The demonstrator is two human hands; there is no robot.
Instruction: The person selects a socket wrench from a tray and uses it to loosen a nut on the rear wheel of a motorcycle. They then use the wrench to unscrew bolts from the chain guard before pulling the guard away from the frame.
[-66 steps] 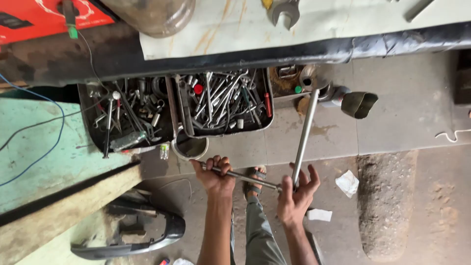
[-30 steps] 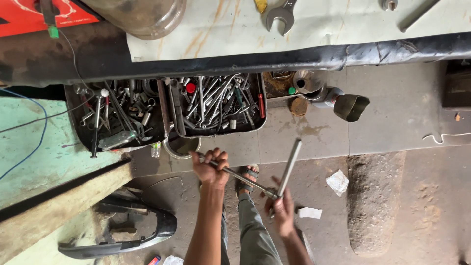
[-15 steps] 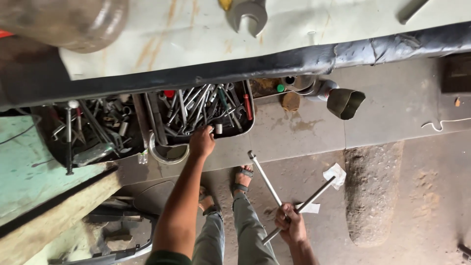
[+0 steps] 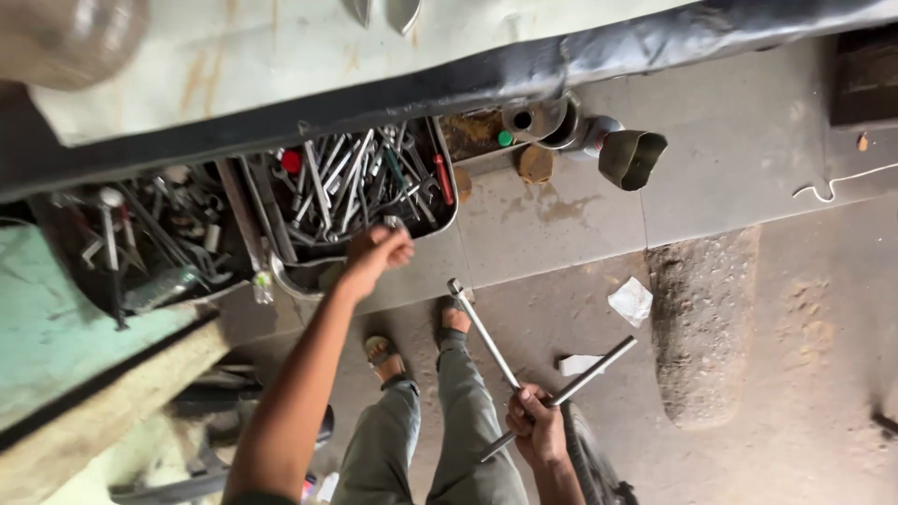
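My right hand (image 4: 535,425) grips a metal cross-shaped wrench (image 4: 524,369) at the point where its two steel bars cross, low over the concrete floor. My left hand (image 4: 376,252) reaches up to the near edge of a metal tray of wrenches (image 4: 447,201). Its fingers are pinched around a small metal piece (image 4: 392,223). The tray holds several spanners and a red-handled tool (image 4: 443,180). My legs and sandalled feet (image 4: 456,320) stand below the tray.
A second box of tools (image 4: 140,243) sits left of the tray. A dark workbench edge (image 4: 561,56) crosses the top. A funnel-like metal part (image 4: 631,157) and pipe fittings lie on the floor. Paper scraps (image 4: 631,301) and a rough patch of ground (image 4: 702,327) are at right.
My left hand let go of the wrench bars and rose to the tool tray. My right hand kept the cross wrench and dropped lower to the right.
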